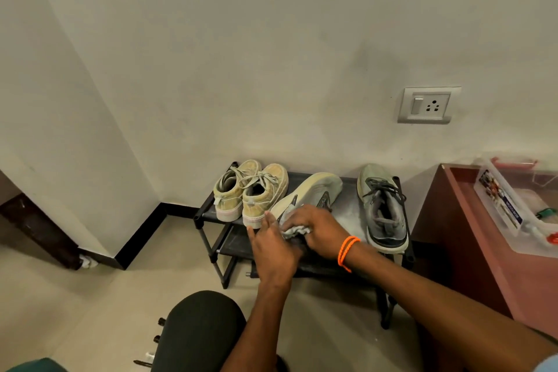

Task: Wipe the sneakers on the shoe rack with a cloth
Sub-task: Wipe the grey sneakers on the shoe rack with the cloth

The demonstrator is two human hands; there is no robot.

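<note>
Right hand (317, 228) grips the grey cloth (297, 229) against a tipped sneaker (311, 190) on the black shoe rack (208, 214); left hand (271, 246), fingers straight, steadies it. Its mate (383, 208) stands right, beige pair (250, 190) left.

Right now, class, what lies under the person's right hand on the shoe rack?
Under the right hand a crumpled grey cloth presses on the tilted pale sneaker, with the left hand beside it. The hands cover the sneaker's heel end, so that part cannot be seen.
</note>
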